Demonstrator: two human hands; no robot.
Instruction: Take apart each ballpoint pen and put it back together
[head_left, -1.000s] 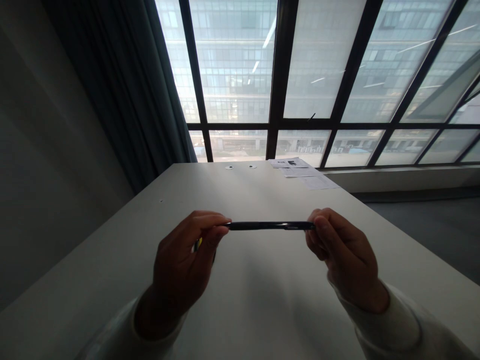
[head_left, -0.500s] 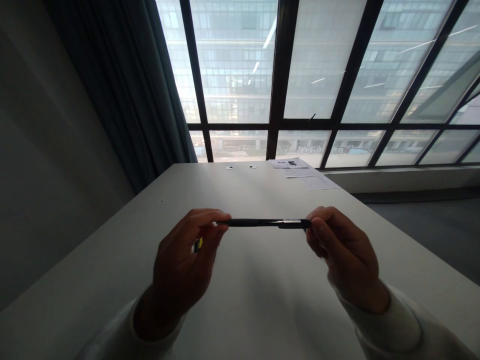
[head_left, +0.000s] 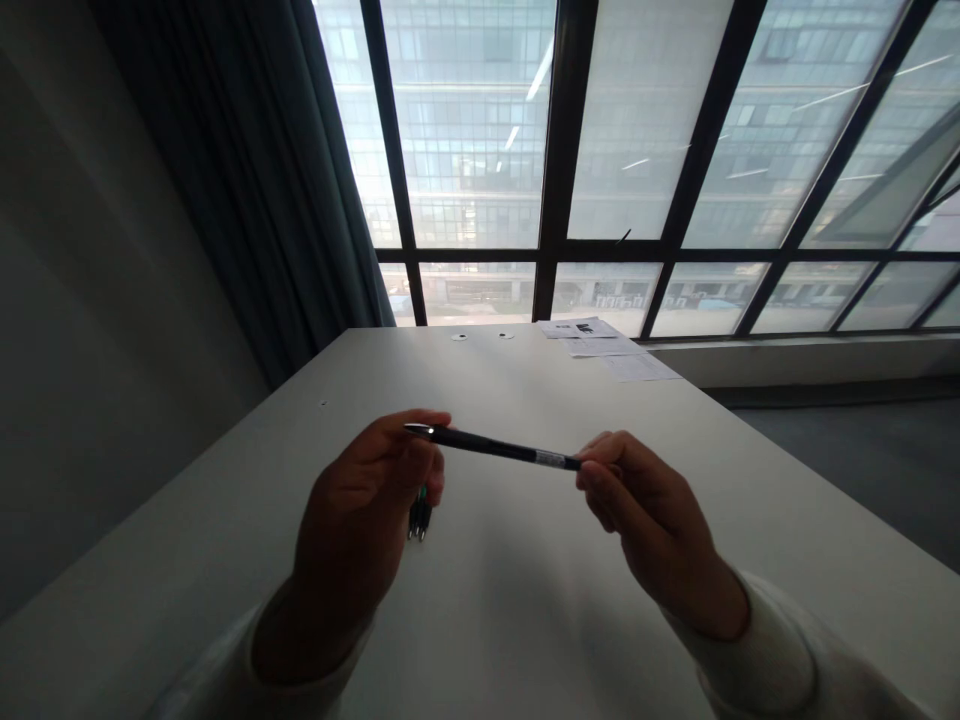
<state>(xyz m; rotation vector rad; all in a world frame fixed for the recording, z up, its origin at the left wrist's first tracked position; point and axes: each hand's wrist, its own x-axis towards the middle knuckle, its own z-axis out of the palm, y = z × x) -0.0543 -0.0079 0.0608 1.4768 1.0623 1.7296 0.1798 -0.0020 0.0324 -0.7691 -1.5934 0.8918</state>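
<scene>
A dark ballpoint pen [head_left: 491,447] with a silver tip and a pale label spans the gap between my hands, above the table. My right hand [head_left: 660,530] is closed, pinching its right end between thumb and fingers. At the left, the tip end lies against the thumb and index finger of my left hand [head_left: 360,510], which are curled closely about it; the silver point shows in front of the index finger. Below those fingers appear several other pens [head_left: 420,515] with silver tips and a bit of green, partly hidden by my left hand.
The white table [head_left: 525,600] stretches toward large windows [head_left: 472,150]. Printed sheets [head_left: 607,345] lie at its far right corner, and two round fittings [head_left: 480,337] sit near the far edge. A dark curtain [head_left: 247,180] hangs at the left.
The pen has gone from level to tilted, left end higher, and its silver tip now shows. My right hand has moved left and slightly down. The other pens show more below my left hand.
</scene>
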